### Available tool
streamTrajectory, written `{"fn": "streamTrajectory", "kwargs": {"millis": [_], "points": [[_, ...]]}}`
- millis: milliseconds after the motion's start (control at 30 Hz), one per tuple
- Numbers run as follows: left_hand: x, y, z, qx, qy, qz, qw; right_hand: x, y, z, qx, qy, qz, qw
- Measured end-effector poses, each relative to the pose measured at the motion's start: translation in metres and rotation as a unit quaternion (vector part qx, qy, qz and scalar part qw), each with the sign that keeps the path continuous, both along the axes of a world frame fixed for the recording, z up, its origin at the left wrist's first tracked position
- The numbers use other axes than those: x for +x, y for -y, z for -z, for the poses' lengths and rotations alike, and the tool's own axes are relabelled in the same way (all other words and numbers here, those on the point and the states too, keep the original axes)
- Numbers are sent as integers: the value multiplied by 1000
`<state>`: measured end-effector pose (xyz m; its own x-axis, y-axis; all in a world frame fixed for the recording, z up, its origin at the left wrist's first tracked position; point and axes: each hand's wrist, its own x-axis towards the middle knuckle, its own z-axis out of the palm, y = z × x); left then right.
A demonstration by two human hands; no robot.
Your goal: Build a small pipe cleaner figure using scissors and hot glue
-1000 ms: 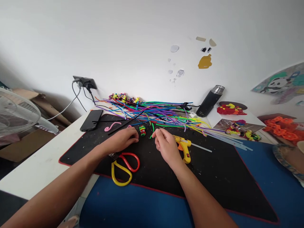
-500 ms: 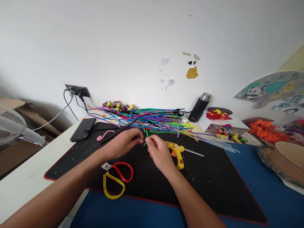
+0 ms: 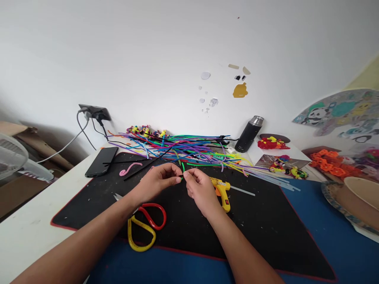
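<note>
Above the black mat [image 3: 251, 228], my left hand [image 3: 160, 180] and my right hand [image 3: 201, 192] meet fingertip to fingertip. Both pinch a short black pipe cleaner piece [image 3: 181, 176], mostly hidden by the fingers. Just behind it shows a green pipe cleaner [image 3: 183, 167]; whether it is held or lies on the mat I cannot tell. Red-and-yellow-handled scissors [image 3: 154, 225] lie by my left forearm, which covers part of the blades. Beyond my right hand rests a yellow glue gun [image 3: 225, 195] with a clear glue stick [image 3: 242, 191] in its back.
Many coloured pipe cleaners [image 3: 189, 148] are heaped along the wall. A phone [image 3: 101, 161] and a curled pink pipe cleaner [image 3: 130, 169] lie left. A black flask [image 3: 249, 134] stands at the back right. Farther right is a round basket [image 3: 333, 199]; a fan [image 3: 12, 156] is far left.
My left fingertips have come down slightly and straightened beside the right ones, and the black piece now shows between them. My left forearm has shifted, baring the scissor tips.
</note>
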<state>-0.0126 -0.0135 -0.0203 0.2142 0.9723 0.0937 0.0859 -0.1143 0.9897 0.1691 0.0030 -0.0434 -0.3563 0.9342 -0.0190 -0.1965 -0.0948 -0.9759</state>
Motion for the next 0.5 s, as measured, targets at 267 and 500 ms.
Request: {"fn": "streamTrajectory", "kwargs": {"millis": [267,500], "points": [[16,0,11,-24,90,-49,994,-2,2,-3,-16,-23,8,1000],[15,2,10,-13,64,-65,996,-1,3,-2,8,6,-1,1000]]}}
